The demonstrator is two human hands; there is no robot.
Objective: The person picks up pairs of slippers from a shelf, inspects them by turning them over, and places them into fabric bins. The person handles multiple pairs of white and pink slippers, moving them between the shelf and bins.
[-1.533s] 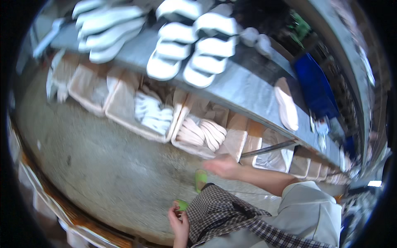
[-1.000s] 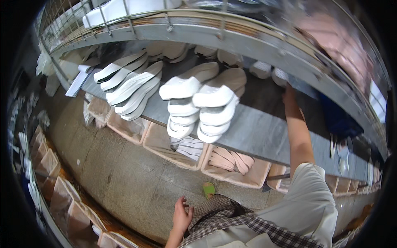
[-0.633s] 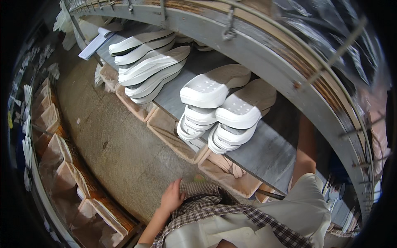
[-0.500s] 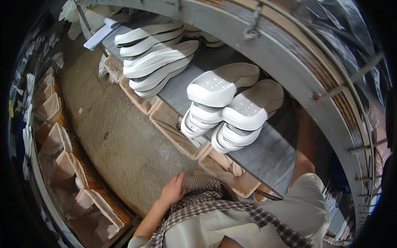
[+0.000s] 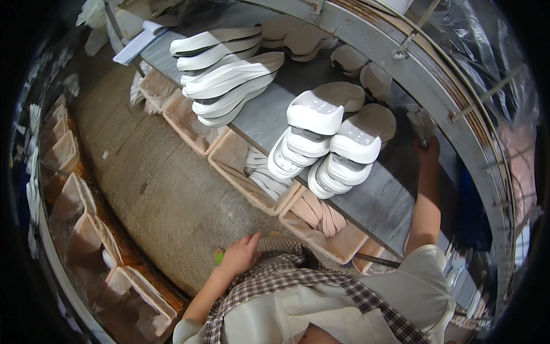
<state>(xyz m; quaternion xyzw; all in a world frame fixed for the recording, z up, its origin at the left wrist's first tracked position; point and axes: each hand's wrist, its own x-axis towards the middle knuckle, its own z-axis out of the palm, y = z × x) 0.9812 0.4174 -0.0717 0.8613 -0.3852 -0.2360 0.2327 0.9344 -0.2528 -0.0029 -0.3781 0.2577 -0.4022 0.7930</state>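
At the right of the grey table [image 5: 366, 215], my right hand [image 5: 427, 150] is closed on a pale, thin, fanned-out bundle [image 5: 422, 122] in the shade; its kind I cannot make out. My left hand [image 5: 242, 253] lies over the checked apron [image 5: 275, 281], fingers stretched out, holding nothing. Left of my right hand stand two stacks of white clogs [image 5: 315, 117], with holes in their uppers. Farther left, white shoe soles [image 5: 229, 74] are piled on their sides. More clogs [image 5: 309, 43] sit in shadow at the back of the table.
Lined baskets hang along the table's near edge; one has white straps [image 5: 266, 175], another pink straps [image 5: 321, 212]. A metal shelf rail [image 5: 366, 23] runs above the back edge. More lined baskets [image 5: 80, 200] line the left. A paper pad [image 5: 137, 43] lies at the far left corner.
My right hand, mostly hidden under the shelf before, now shows with the pale bundle in it. The view has shifted, showing more clogs at the back. My left hand stays by the apron.
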